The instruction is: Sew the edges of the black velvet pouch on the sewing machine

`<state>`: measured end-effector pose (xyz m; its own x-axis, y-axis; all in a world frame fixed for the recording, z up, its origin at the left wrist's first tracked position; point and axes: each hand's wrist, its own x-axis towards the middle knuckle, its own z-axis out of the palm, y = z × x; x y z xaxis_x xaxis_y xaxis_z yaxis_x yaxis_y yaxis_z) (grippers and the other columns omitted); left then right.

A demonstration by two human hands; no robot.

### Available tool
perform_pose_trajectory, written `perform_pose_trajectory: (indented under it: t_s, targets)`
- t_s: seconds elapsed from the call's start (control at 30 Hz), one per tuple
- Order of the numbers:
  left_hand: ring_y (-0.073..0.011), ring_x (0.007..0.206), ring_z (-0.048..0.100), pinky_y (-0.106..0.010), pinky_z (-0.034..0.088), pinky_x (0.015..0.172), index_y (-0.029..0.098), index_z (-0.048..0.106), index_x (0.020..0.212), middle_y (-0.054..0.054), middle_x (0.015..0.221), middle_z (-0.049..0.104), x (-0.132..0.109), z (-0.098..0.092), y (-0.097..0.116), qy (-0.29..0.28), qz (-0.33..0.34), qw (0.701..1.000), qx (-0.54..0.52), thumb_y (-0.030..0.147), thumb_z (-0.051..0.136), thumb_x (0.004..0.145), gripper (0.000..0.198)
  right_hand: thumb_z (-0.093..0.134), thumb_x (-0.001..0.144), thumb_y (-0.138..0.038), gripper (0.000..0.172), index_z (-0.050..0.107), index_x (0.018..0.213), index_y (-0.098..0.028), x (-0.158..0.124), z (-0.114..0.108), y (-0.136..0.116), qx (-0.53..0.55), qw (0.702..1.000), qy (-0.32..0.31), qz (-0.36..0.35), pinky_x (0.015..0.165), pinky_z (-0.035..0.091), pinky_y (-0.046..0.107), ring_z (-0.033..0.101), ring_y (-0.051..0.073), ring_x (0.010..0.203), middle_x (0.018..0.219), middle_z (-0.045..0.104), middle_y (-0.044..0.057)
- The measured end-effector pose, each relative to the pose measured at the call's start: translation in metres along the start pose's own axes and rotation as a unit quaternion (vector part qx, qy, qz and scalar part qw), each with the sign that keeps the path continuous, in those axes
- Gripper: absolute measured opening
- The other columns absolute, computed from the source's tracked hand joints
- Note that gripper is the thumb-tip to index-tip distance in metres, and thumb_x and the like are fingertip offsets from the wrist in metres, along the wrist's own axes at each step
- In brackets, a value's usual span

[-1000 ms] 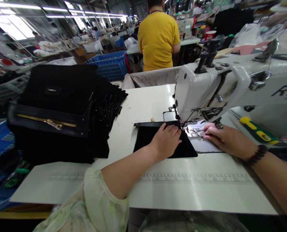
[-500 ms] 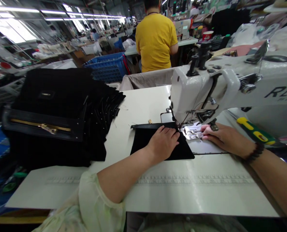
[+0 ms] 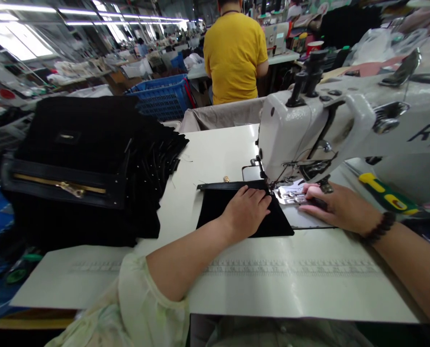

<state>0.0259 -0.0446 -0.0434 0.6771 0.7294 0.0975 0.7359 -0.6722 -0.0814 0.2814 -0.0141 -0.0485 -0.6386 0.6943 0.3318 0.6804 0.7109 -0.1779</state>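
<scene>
A black fabric piece (image 3: 222,209) with a dark strip along its far edge lies on the sewing table, its right end by the needle of the sewing machine (image 3: 283,130). My left hand (image 3: 247,212) rests flat on this fabric, fingers stretched toward the presser foot. To the right of the needle, my right hand (image 3: 340,205) wears a dark bead bracelet (image 3: 381,229). Its thumb and fingers close around something small and dark beside the metal plate (image 3: 290,195); what it is stays unclear. A small gold zipper pull (image 3: 226,179) shows just beyond the fabric.
A stack of black pieces (image 3: 92,144) with a gold zipper (image 3: 61,184) on top covers the table's left side. A green and yellow screwdriver handle (image 3: 384,193) lies under the machine arm. Beyond are a blue crate (image 3: 160,99) and a person in a yellow shirt (image 3: 235,55).
My right hand has shifted slightly, and a dark thing now shows between its thumb and fingers. The left hand and fabric stay about the same; the view has turned slightly.
</scene>
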Motion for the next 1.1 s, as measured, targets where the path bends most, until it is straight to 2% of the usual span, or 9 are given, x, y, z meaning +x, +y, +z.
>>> perform_pose_trajectory:
  t_s: [0.2, 0.37, 0.57, 0.73, 0.97, 1.1]
  targets:
    - [-0.0191, 0.116, 0.054, -0.037, 0.036, 0.105, 0.017, 0.053, 0.124, -0.007, 0.127, 0.058, 0.0, 0.0, -0.001, 0.001, 0.005, 1.0, 0.003, 0.032, 0.033, 0.098, 0.036, 0.041, 0.092, -0.044, 0.043, 0.057, 0.063, -0.018, 0.002, 0.007, -0.001, -0.039, 0.999, 0.02, -0.028, 0.051, 0.041, 0.028, 0.052, 0.015, 0.059, 0.072, 0.059, 0.008]
    - [-0.0193, 0.115, 0.055, -0.038, 0.038, 0.104, 0.018, 0.053, 0.125, -0.008, 0.126, 0.058, -0.001, 0.002, -0.001, 0.008, 0.006, 1.0, 0.011, 0.031, 0.034, 0.098, 0.036, 0.042, 0.092, -0.043, 0.042, 0.058, 0.064, -0.017, 0.004, 0.007, 0.0, -0.045, 0.998, 0.025, -0.028, 0.05, 0.039, 0.027, 0.05, 0.014, 0.057, 0.072, 0.059, 0.008]
    - [-0.0243, 0.116, 0.054, -0.047, 0.039, 0.103, 0.031, 0.052, 0.128, -0.008, 0.131, 0.053, -0.003, -0.001, -0.005, 0.006, 0.05, 0.999, -0.021, 0.017, 0.045, 0.091, 0.04, 0.043, 0.093, -0.04, 0.038, 0.06, 0.069, -0.016, 0.002, 0.009, 0.004, -0.015, 0.998, 0.034, -0.049, 0.052, 0.041, 0.028, 0.054, 0.016, 0.061, 0.074, 0.061, 0.009]
    - [-0.0237, 0.124, 0.048, -0.045, 0.037, 0.107, 0.026, 0.055, 0.125, -0.008, 0.134, 0.051, -0.002, -0.008, -0.01, -0.021, 0.084, 0.995, -0.056, 0.01, 0.043, 0.09, 0.041, 0.041, 0.093, -0.041, 0.038, 0.061, 0.071, -0.016, 0.003, 0.008, 0.01, -0.013, 0.998, 0.03, -0.058, 0.052, 0.043, 0.027, 0.054, 0.015, 0.061, 0.075, 0.062, 0.009]
    - [-0.0232, 0.122, 0.049, -0.043, 0.037, 0.107, 0.022, 0.054, 0.125, -0.008, 0.13, 0.053, -0.002, -0.003, -0.008, -0.023, 0.076, 0.995, -0.065, 0.01, 0.044, 0.089, 0.04, 0.041, 0.093, -0.041, 0.041, 0.06, 0.067, -0.017, 0.003, 0.007, 0.005, -0.032, 0.998, 0.03, -0.045, 0.051, 0.042, 0.027, 0.053, 0.015, 0.059, 0.074, 0.061, 0.009]
    - [-0.0235, 0.111, 0.054, -0.04, 0.043, 0.1, 0.015, 0.051, 0.125, -0.009, 0.12, 0.057, 0.001, -0.001, 0.0, 0.01, 0.05, 0.996, -0.078, 0.024, 0.044, 0.093, 0.034, 0.042, 0.092, -0.042, 0.039, 0.059, 0.068, -0.017, 0.002, 0.007, -0.001, -0.044, 0.997, 0.047, -0.04, 0.05, 0.042, 0.027, 0.053, 0.014, 0.057, 0.072, 0.06, 0.008]
